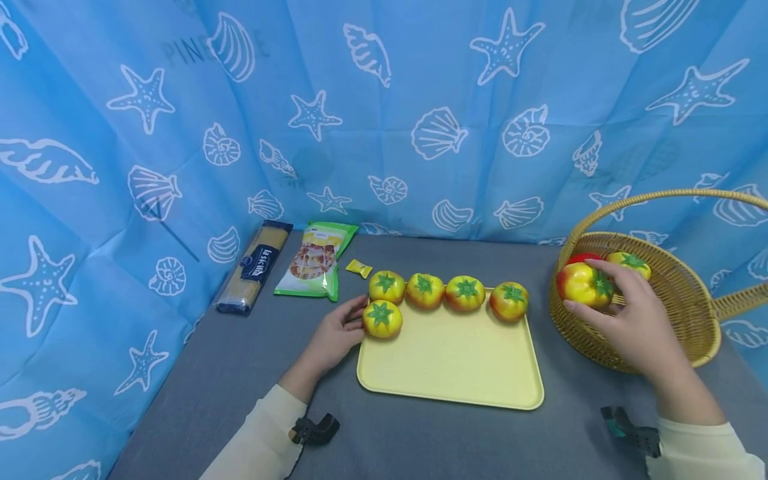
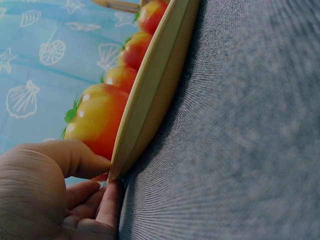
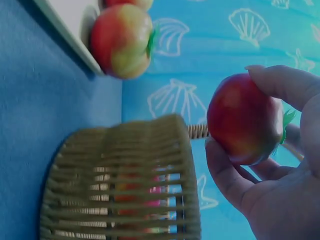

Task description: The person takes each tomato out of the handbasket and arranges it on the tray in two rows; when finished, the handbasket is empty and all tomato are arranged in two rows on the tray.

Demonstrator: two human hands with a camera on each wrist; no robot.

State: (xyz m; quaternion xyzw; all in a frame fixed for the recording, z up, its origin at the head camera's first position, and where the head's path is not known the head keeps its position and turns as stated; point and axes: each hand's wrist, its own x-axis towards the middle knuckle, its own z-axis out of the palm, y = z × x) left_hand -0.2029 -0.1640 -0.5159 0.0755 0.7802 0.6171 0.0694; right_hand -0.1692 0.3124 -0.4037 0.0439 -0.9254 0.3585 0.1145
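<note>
A yellow tray [image 1: 456, 373] lies on the grey table. Four yellow-red tomatoes stand in a row along its back edge, from one [image 1: 386, 287] at the left to another [image 1: 509, 301] at the right. A fifth tomato [image 1: 382, 319] sits in front of the row at the left rim. My left hand [image 1: 359, 317] pinches that rim [image 2: 150, 100], and its thumb [image 2: 85, 157] touches the fifth tomato [image 2: 97, 117]. My right hand [image 1: 591, 288] holds another tomato [image 3: 243, 119] over the near rim of a wicker basket [image 1: 690, 333], where more tomatoes [image 1: 629, 262] lie.
A spaghetti packet [image 1: 255, 275], a green snack bag [image 1: 316, 260] and a small yellow wrapper [image 1: 359, 268] lie at the back left. Black clips [image 1: 315, 430] [image 1: 630, 433] sit near the front edge. A blue seashell curtain [image 1: 384, 100] closes in the back and sides.
</note>
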